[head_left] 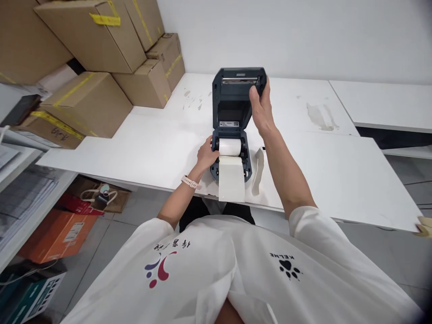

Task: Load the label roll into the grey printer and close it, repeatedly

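A dark label printer (249,135) stands on the white table with its lid raised. Inside its base sits a roll of white labels (230,146), and a strip of label paper (231,180) runs from it out over the front. My right hand (262,108) grips the right edge of the printer lid (234,99), thumb on the inner face. My left hand (206,155) holds the left side of the base beside the roll, its thumb over the rim and its other fingers partly hidden. A loose curled paper strip (258,171) lies just right of the printer.
Cardboard boxes (91,101) with yellow tape are stacked at the left of the white table (162,148). A white wall (297,36) stands behind. Stains (320,117) mark the tabletop at right. Below left, an orange box (59,234) and a bag are on the floor.
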Motion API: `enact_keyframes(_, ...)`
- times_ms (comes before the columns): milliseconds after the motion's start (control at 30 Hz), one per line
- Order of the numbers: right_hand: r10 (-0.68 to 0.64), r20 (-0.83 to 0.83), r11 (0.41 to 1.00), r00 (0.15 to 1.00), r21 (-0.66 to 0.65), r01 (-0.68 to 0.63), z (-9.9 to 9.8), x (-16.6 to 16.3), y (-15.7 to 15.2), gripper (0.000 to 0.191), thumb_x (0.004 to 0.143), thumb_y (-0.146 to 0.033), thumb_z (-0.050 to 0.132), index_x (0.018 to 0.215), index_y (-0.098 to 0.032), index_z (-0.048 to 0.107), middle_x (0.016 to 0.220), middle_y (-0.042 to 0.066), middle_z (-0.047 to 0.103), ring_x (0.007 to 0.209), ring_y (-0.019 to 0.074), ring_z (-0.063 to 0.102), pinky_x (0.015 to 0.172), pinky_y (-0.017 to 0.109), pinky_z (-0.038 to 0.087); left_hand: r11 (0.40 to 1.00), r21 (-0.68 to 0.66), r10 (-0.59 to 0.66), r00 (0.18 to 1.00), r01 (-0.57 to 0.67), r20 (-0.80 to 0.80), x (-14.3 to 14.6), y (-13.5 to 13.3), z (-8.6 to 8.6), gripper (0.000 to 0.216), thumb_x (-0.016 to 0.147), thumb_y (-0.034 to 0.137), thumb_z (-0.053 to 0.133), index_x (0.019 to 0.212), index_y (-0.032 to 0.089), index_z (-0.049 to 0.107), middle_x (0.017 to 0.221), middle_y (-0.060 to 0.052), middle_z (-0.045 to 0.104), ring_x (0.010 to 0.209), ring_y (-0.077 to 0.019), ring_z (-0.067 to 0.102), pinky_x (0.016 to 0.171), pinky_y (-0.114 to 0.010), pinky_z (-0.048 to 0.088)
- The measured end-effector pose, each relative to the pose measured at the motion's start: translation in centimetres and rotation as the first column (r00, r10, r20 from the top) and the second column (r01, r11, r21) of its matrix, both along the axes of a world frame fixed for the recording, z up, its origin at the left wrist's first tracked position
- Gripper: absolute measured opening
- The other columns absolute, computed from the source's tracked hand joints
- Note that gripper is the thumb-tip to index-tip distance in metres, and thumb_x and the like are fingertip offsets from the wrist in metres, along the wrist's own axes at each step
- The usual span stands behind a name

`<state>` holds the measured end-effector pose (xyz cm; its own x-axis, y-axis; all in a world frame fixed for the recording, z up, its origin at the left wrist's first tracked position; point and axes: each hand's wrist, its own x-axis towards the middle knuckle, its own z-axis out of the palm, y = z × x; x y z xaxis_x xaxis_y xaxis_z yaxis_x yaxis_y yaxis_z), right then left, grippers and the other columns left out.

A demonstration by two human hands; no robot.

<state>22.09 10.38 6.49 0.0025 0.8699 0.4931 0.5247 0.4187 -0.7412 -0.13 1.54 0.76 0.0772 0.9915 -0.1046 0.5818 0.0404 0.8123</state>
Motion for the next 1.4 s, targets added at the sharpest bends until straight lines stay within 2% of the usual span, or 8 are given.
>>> enact_keyframes(133, -0.073, 0.143, 0.988, 0.987, 0.142, 0.053, 1.1, 0.4, -1.0, 0.087, 0.092, -0.078, 0.035, 0.163, -0.038, 0.007, 0.163, 0.003, 0.038, 0.155, 0.0275, 0.032, 0.124, 0.053, 0.034, 1.0, 0.017, 0.021, 0.997, -0.022, 0.068, 0.1, 0.0, -0.7, 0.081, 0.075, 0.015, 0.057, 0.154, 0.023, 0.039, 0.149, -0.01, 0.058, 0.132, -0.0314, 0.058, 0.104, -0.043, 0.051)
enact_keyframes(233, -0.102, 0.229, 0.976, 0.968, 0.214, 0.052, 1.2, -0.2, -4.3, 0.066, 0.097, -0.064, 0.043, 0.154, -0.032, 0.038, 0.151, 0.008, 0.053, 0.145, 0.0309, 0.046, 0.118, 0.053, 0.041, 0.998, 0.062, 0.025, 0.992, -0.033, 0.127, 0.2, 0.1, -1.6, 0.078, 0.076, 0.014, 0.054, 0.153, 0.022, 0.042, 0.147, -0.008, 0.06, 0.128, -0.03, 0.061, 0.106, -0.043, 0.05)
enact_keyframes(367, 0.289, 0.552, 0.954, 0.782, -0.234, -0.188, -0.1, -2.4, -6.9, 0.051, 0.089, -0.043, 0.063, 0.136, -0.023, 0.059, 0.132, 0.011, 0.069, 0.123, 0.0331, 0.064, 0.102, 0.048, 0.053, 0.992, 0.111, 0.039, 0.987, -0.057, 0.155, 0.6, 0.2, -2.2, 0.075, 0.074, 0.011, 0.054, 0.147, 0.023, 0.051, 0.141, -0.006, 0.065, 0.129, -0.032, 0.06, 0.113, -0.048, 0.045)
enact_keyframes(533, 0.452, 0.745, 0.87, 0.491, -0.49, -0.057, -1.6, -5.1, -5.6, 0.076, 0.074, -0.038, 0.078, 0.142, -0.016, 0.053, 0.135, 0.02, 0.066, 0.123, 0.0408, 0.062, 0.104, 0.053, 0.047, 0.99, 0.102, 0.08, 0.982, -0.099, 0.172, 0.8, 0.1, -2.0, 0.074, 0.07, 0.008, 0.054, 0.142, 0.024, 0.057, 0.13, -0.004, 0.072, 0.122, -0.0306, 0.064, 0.11, -0.047, 0.047)
enact_keyframes(733, 0.622, 0.348, 0.749, 0.702, -0.527, -0.402, 2.5, -0.6, -6.6, 0.077, 0.065, -0.042, 0.083, 0.136, -0.027, 0.059, 0.136, 0.007, 0.067, 0.119, 0.0321, 0.064, 0.102, 0.046, 0.052, 0.99, 0.108, 0.063, 0.98, -0.085, 0.191, 0.6, -0.3, -1.9, 0.073, 0.073, 0.013, 0.055, 0.145, 0.024, 0.054, 0.138, -0.006, 0.067, 0.128, -0.0334, 0.061, 0.111, -0.049, 0.046)
enact_keyframes(900, 0.406, 0.028, 0.869, 0.913, -0.322, -0.377, 4.1, 6.3, -7.3, 0.08, 0.058, -0.035, 0.085, 0.134, -0.024, 0.061, 0.13, 0.007, 0.068, 0.117, 0.0333, 0.064, 0.1, 0.045, 0.053, 0.992, 0.056, 0.097, 0.97, -0.112, 0.225, 0.5, -0.4, -2.0, 0.076, 0.075, 0.017, 0.056, 0.15, 0.026, 0.049, 0.148, -0.004, 0.06, 0.137, -0.0326, 0.055, 0.114, -0.048, 0.044)
enact_keyframes(1067, 0.066, -0.188, 0.946, 0.98, -0.301, -0.121, -0.9, 9.3, -3.5, 0.079, 0.055, -0.029, 0.079, 0.13, -0.019, 0.057, 0.123, 0.01, 0.07, 0.109, 0.0293, 0.067, 0.099, 0.044, 0.054, 0.991, 0.057, 0.101, 0.959, -0.12, 0.264, 0.6, -0.4, -2.0, 0.076, 0.073, 0.015, 0.056, 0.148, 0.027, 0.052, 0.144, -0.003, 0.064, 0.133, -0.0309, 0.059, 0.113, -0.047, 0.045)
enact_keyframes(1400, -0.226, -0.172, 0.89, 0.959, -0.436, 0.132, -9.1, 6.5, 0.5, 0.081, 0.06, -0.042, 0.073, 0.132, -0.014, 0.047, 0.131, 0.018, 0.062, 0.119, 0.0259, 0.061, 0.1, 0.04, 0.054, 0.991, 0.06, 0.102, 0.961, -0.121, 0.259, 0.5, 0.1, -2.6, 0.077, 0.072, 0.015, 0.055, 0.148, 0.026, 0.051, 0.146, -0.003, 0.062, 0.132, -0.0289, 0.06, 0.114, -0.047, 0.046)
